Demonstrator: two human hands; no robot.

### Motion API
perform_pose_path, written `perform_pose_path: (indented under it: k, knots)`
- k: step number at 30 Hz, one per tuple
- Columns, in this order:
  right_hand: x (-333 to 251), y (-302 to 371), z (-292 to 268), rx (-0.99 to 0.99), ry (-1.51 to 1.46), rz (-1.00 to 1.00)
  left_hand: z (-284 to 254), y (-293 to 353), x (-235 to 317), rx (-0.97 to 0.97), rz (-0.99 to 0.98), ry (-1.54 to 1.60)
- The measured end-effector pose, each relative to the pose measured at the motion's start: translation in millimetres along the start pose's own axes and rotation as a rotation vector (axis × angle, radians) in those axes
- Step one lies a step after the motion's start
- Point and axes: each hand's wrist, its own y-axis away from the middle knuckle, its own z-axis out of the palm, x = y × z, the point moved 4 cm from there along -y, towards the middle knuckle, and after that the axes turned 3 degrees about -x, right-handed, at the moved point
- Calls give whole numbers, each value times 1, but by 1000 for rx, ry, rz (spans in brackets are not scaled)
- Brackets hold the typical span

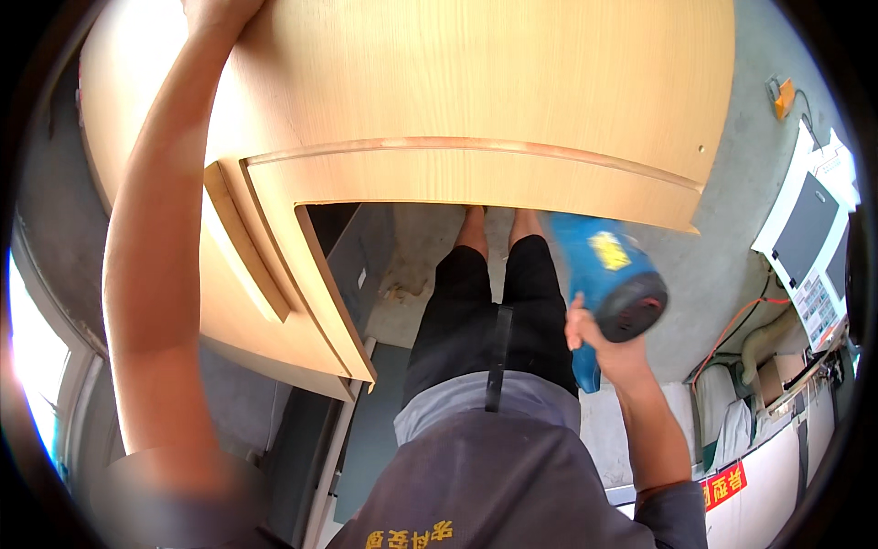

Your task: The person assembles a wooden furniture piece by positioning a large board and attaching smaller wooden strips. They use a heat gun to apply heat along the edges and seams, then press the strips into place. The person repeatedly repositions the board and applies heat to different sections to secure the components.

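Observation:
A large pale wood-grain panel [476, 82] with a cut-out corner and a groove fills the upper part of the head view. At the top left, my left hand [219, 11] is on or against the panel; its fingers are cut off by the frame edge. My right hand [608, 348] is closed round the handle of a blue power tool [572, 261] with a black rear cap and a yellow label. The tool is blurred. Its front end lies hidden beneath the panel's near edge, so its exact kind and any contact with the wood cannot be seen.
A loose-looking wood strip [245, 242] lies along the panel's left part. At right are a white board with grey panels [809, 224], an orange clamp-like item [782, 96], cables and a shelf with assorted items [768, 375]. My legs stand on the concrete floor [416, 265] below.

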Motion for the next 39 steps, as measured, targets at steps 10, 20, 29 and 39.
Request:
perform_pose_path:
  k: [10, 20, 29, 39]
  knots:
    - [148, 63, -85, 428, -47, -108, -9, 8, -4, -118, -151, 186]
    - [100, 45, -38, 460, 1030, -981, 1, 87, -176, -72, -124, -73]
    - [95, 20, -7, 354, 1092, -1063, -3, 91, -173, -59, -136, -55]
    - [90, 0, 49, 167, 1092, -1138, -7, 89, -157, -42, -125, -77]
